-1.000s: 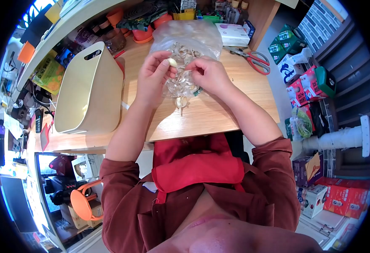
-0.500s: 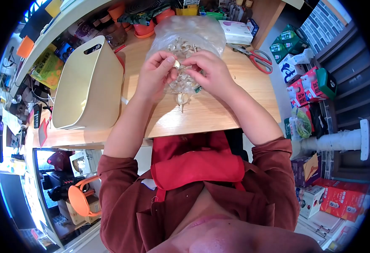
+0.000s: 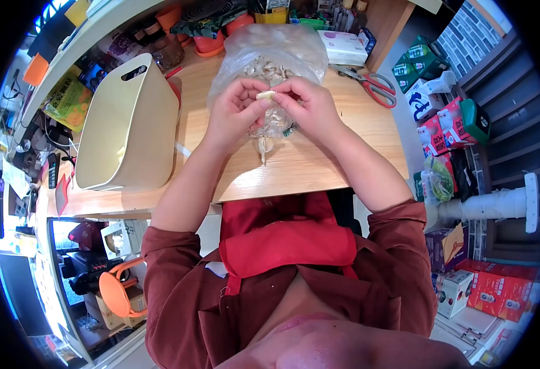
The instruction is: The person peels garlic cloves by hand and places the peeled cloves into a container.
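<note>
A pale garlic clove (image 3: 264, 95) is pinched between the thumb and fingers of my left hand (image 3: 239, 112). My right hand (image 3: 305, 103) closes its thumb and forefinger on the clove's right end. Both hands are held over a clear plastic bag (image 3: 245, 46) spread on the desk, with dry garlic skins (image 3: 261, 66) lying on it. Just below the hands, a piece of garlic with a dry stalk (image 3: 264, 147) rests on the wood. My fingers hide part of the skins beneath them.
A tall cream bin (image 3: 153, 123) stands on the desk (image 3: 301, 169) at the left, with a small pale piece inside. Red-handled scissors (image 3: 374, 89) lie at the right, near a white box (image 3: 344, 46). Orange pots (image 3: 208, 44) line the back.
My hands have come together. The right fingers, apart from the clove before, now pinch its end, and the clove has turned to lie more sideways.
</note>
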`<state>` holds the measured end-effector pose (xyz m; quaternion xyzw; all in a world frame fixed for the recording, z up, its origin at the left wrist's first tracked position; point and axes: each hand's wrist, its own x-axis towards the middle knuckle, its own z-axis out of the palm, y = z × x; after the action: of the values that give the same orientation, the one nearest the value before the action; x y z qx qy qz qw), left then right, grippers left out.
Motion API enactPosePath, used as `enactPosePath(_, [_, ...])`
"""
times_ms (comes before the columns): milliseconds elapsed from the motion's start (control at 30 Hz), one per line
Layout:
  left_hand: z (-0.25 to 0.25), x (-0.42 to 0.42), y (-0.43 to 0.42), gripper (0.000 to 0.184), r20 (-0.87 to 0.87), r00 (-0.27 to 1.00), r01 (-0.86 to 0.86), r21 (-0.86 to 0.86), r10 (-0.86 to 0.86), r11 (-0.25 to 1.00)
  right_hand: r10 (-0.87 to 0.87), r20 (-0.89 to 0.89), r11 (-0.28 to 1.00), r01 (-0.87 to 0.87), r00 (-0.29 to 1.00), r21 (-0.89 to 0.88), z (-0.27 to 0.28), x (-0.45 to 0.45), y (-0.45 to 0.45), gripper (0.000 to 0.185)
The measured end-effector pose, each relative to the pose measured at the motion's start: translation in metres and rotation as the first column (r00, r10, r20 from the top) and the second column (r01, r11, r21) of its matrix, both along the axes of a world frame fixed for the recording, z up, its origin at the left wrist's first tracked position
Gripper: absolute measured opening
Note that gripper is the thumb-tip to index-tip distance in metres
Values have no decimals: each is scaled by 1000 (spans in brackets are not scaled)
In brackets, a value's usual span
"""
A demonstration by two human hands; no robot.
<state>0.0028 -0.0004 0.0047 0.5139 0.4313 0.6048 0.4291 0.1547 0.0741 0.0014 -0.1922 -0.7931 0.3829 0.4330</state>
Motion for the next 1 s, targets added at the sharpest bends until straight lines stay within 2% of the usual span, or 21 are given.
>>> enactPosePath(33, [0, 0, 0, 16, 11, 1000, 1, 1, -1, 1000, 1, -19, 1000, -2, 1000, -28, -1, 0, 1, 12])
enactPosePath(133, [-1, -2, 0, 16, 23, 1000, -4, -10, 4, 1000, -16, 9, 999, 16, 1000, 32, 1, 1, 1, 11])
enactPosePath(300, [0, -2, 0, 15, 16, 1000, -2, -31, 3, 1000, -69, 18, 979, 64, 997, 191, 0, 1, 4, 9])
enactPosePath(433, [-1, -1, -1, 15, -128, 990, -61, -10, 59, 998, -117, 28, 958, 106, 993, 265, -2, 1, 4, 8])
enactPosePath(533, [-1, 2, -3, 15, -233, 968, -87, 28, 91, 996, -167, 67, 953, 143, 984, 267, 0, 1, 1, 10])
enactPosePath(600, [0, 2, -3, 15, -279, 955, -93, 39, 100, 995, -146, 63, 983, 137, 987, 123, -1, 0, 0, 11])
enactPosePath(700, [-5, -6, 1, 14, -60, 997, -46, -6, 45, 999, -174, 14, 985, 174, 985, 3, -4, -2, 3, 11])
enactPosePath(733, [-4, -7, 2, 13, -54, 997, -55, 12, 55, 998, -193, -8, 981, 193, 981, -22, -5, -3, 5, 10])
enactPosePath(833, [-4, -10, 2, 11, -15, 996, -82, 53, 83, 995, -236, 116, 953, 206, 965, 223, -5, 0, 9, 7])
enactPosePath(933, [-1, -12, 3, 9, 101, 991, -92, 69, 85, 993, -239, 240, 932, 153, 941, 329, -11, -2, 13, 15])
enactPosePath(1000, [1, -13, 4, 8, 231, 971, -86, 74, 67, 993, -68, 210, 906, -28, 975, 423, -10, -3, 15, 21])
